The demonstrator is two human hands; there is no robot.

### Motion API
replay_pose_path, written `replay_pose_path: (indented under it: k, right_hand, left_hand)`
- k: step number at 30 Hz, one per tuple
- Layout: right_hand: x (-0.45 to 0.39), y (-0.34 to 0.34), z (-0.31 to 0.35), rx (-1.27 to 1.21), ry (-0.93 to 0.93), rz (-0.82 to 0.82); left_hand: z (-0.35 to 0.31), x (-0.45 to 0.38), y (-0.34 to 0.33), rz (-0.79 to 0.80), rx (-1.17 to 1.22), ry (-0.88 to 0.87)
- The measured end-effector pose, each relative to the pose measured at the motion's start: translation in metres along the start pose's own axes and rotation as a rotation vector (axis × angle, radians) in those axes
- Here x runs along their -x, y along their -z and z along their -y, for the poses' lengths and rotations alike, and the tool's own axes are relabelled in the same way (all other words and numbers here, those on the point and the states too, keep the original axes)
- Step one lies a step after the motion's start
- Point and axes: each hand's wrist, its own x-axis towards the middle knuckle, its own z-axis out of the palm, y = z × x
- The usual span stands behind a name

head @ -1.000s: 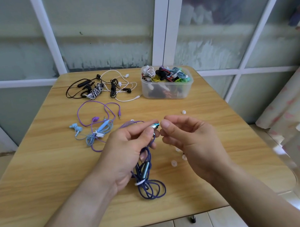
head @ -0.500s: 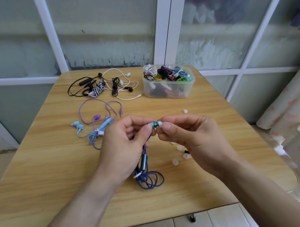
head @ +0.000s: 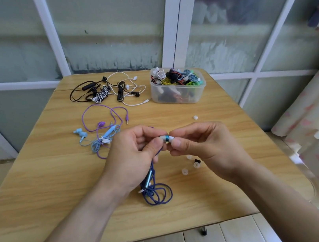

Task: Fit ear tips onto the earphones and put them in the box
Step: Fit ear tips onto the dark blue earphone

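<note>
Both bare forearms reach forward and converge at the middle, where the left hand (head: 132, 156), palm turned inward, pinches thumb against curled forefinger, and the right hand (head: 203, 145), knuckles up, pinches likewise, the two sets of fingertips almost meeting tip to tip.

Both forearms are bare up to the bottom edge of the picture; no sleeve, cuff or glove covers them. The left hand (head: 132, 156) and the right hand (head: 205, 145) are bare too, with no ring on any finger that shows, and neither wrist carries a watch, band or bracelet. The thumbnails are short, plain and unpainted. No tattoo, plaster or other marking shows on either arm. The forearms are slim.
</note>
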Motion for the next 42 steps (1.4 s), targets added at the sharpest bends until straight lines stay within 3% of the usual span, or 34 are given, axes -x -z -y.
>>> replay_pose_path:
  k: [7,11,16,22,25,28,33,37,42]
  right_hand:
    - [-0.002,0.001,-0.003,-0.116,-0.116,0.055]
    - [-0.003,0.000,-0.005,-0.144,-0.132,0.040]
    - [-0.002,-0.003,-0.008,-0.256,-0.167,0.022]
    - [-0.001,-0.016,-0.002,-0.620,-0.362,0.043]
    - [0.000,-0.025,-0.001,-0.733,-0.344,0.022]
    - [0.002,-0.030,0.000,-0.466,-0.198,0.010]
    - [-0.002,-0.031,-0.009,0.058,0.287,-0.115]
    - [-0.013,-0.021,-0.017,0.468,0.639,-0.058]
    - [-0.021,-0.014,-0.019,0.726,0.770,-0.034]
  left_hand:
    - [-0.005,-0.001,0.003,0.113,0.037,0.067]
    - [-0.005,-0.002,0.003,0.100,-0.025,0.051]
    - [-0.008,-0.001,0.002,0.040,-0.225,-0.095]
    - [-0.012,0.000,0.000,-0.088,-0.395,-0.341]
    - [-0.014,0.000,0.004,-0.135,-0.469,-0.438]
    - [-0.008,0.002,0.007,-0.177,-0.465,-0.391]
    - [-0.008,0.003,0.006,-0.176,-0.161,-0.112]
    - [-0.010,0.003,0.008,-0.148,0.029,0.089]
    - [-0.009,0.000,0.009,-0.116,0.128,0.237]
